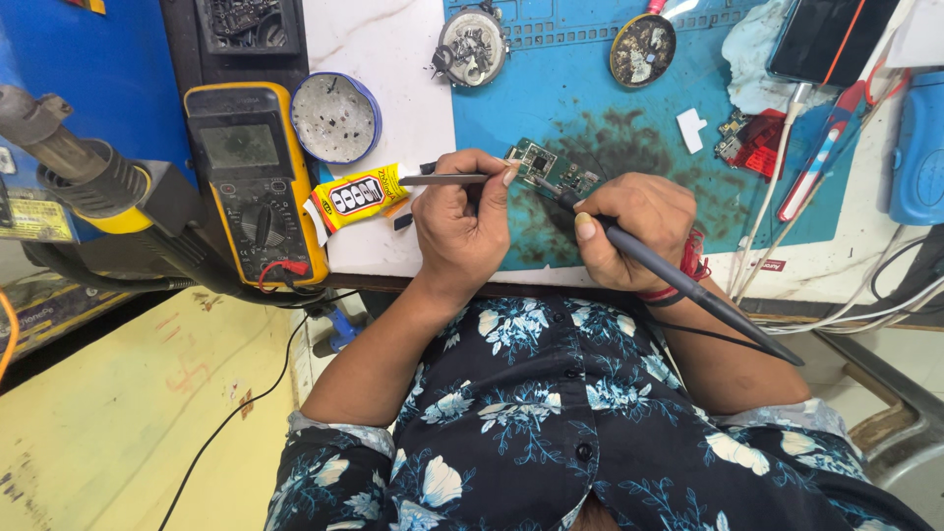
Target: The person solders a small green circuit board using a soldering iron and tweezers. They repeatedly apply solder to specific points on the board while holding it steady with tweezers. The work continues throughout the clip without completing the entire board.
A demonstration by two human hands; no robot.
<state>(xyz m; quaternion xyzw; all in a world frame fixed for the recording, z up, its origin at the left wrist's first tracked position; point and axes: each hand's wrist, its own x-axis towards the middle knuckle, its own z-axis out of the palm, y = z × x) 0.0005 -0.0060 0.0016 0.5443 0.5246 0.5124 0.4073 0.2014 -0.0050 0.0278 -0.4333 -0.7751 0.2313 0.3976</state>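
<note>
A: Where's the circuit board (pixel 553 167)?
B: On blue mat (pixel 590 88), tabletop centre.
A: Hands?
B: Left hand (pixel 462 221) grip pinches tweezers (pixel 442 179); right hand (pixel 634 231) grip holds soldering iron (pixel 678 280), tip on board.

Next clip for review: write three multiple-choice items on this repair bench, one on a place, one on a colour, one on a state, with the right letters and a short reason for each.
1. Where does the yellow multimeter lie?
A. left of the white dish
B. on the blue mat
C. beside the red tool

2. What colour is the mat under the small circuit board?
A. yellow
B. blue
C. white

3. What is the right hand doing?
A. resting flat and empty
B. gripping the black soldering iron
C. turning the multimeter dial

Answers:
1. A, it sits left of the dish.
2. B, blue shows all round the board.
3. B, its fingers close round the iron's handle, while the left hand holds tweezers.
</note>
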